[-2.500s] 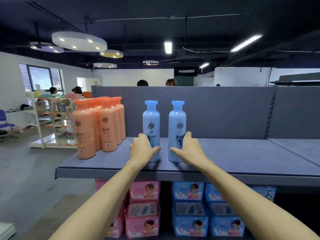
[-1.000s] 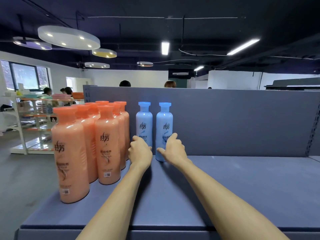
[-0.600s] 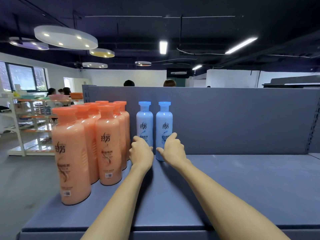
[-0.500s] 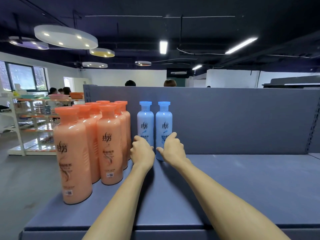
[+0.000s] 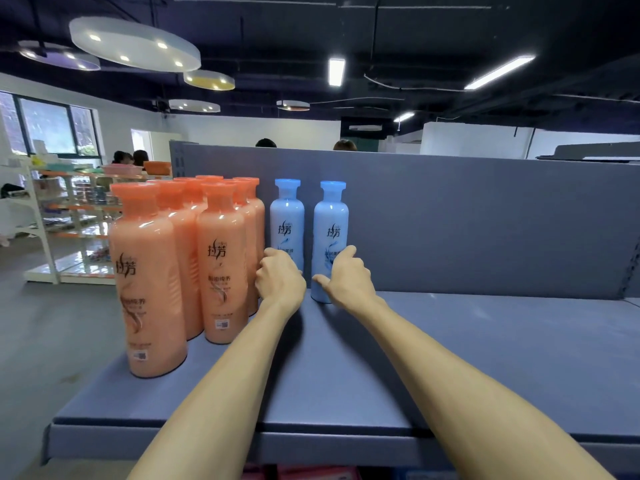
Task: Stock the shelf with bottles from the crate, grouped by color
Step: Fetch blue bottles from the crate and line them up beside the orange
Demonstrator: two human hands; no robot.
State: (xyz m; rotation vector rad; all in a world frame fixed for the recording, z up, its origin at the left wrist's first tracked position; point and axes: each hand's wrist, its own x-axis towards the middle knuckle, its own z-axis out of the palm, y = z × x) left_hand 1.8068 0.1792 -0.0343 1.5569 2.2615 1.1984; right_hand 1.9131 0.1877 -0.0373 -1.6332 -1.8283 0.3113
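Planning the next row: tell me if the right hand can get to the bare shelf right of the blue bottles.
Probably yes: the right hand rests on the right blue bottle, and the shelf beside it lies bare.

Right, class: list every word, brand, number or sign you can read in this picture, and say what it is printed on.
"拉芳": brand mark on the front orange plastic bottle.
"拉芳": on the orange bottle beside it.
"拉芳": on the left pale blue plastic bottle.
"拉芳": on the right pale blue bottle.
Smaller print beneath each brand mark: too blurred to read.
Square code stickers near the orange bottles' bases: too small.
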